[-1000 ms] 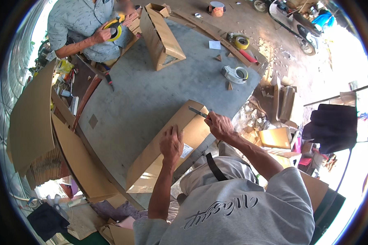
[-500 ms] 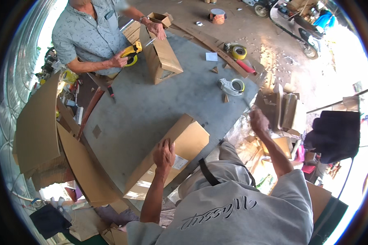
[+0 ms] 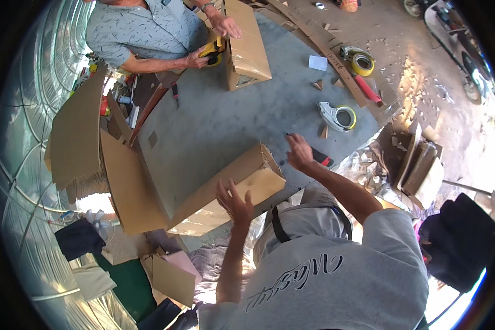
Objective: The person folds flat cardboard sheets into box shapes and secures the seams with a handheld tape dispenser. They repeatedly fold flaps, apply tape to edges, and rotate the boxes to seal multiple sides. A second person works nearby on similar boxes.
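My open left hand (image 3: 234, 201) presses the long brown cardboard box (image 3: 225, 184) while my right hand (image 3: 300, 154) grips a red-and-black utility knife (image 3: 320, 159) just right of it

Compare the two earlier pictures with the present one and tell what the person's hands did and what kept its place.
The right hand left the long cardboard box, swung out to the right, then came to the table beside a black and red tool. Whether its grip has closed on it is unclear. The left hand stayed on the box's near side. The tape dispenser kept its place.
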A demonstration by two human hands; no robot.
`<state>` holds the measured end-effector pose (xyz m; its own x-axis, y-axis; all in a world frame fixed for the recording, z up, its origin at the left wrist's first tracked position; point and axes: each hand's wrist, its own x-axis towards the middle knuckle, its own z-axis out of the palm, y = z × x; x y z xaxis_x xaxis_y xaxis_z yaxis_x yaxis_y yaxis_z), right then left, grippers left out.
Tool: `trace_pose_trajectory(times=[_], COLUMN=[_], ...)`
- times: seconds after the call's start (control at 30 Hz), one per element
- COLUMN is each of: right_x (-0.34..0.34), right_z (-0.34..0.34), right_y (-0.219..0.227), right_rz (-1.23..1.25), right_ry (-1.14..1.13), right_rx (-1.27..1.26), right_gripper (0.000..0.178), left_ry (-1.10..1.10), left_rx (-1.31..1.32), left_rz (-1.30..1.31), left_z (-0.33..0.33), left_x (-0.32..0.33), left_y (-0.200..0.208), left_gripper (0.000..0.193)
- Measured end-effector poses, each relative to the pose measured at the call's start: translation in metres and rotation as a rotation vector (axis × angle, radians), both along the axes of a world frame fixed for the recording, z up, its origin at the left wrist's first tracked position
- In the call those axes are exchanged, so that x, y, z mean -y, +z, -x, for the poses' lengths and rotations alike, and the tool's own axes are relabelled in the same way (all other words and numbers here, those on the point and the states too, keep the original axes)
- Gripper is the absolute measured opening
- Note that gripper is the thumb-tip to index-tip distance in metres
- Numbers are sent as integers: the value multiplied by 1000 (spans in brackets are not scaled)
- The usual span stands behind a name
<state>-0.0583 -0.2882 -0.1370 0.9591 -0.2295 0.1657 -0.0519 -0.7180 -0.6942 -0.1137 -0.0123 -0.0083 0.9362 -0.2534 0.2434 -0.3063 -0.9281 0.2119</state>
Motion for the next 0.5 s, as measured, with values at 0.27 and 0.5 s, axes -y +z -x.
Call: trace_pose_trajectory(times=[0.27,0.5], right_x=[-44,-44], right_z=[-73,-19], right_y=[7,52], right_rz=[40,177], right_ry=[534,770], right_rx=[170,128], right_gripper=[19,12], left_ry=[374,608], left_rx=[-157,-60], left_rz=[120,137], left_z=[40,60], left_x=[116,123], left_y=[0,-13], left_gripper=[118,136])
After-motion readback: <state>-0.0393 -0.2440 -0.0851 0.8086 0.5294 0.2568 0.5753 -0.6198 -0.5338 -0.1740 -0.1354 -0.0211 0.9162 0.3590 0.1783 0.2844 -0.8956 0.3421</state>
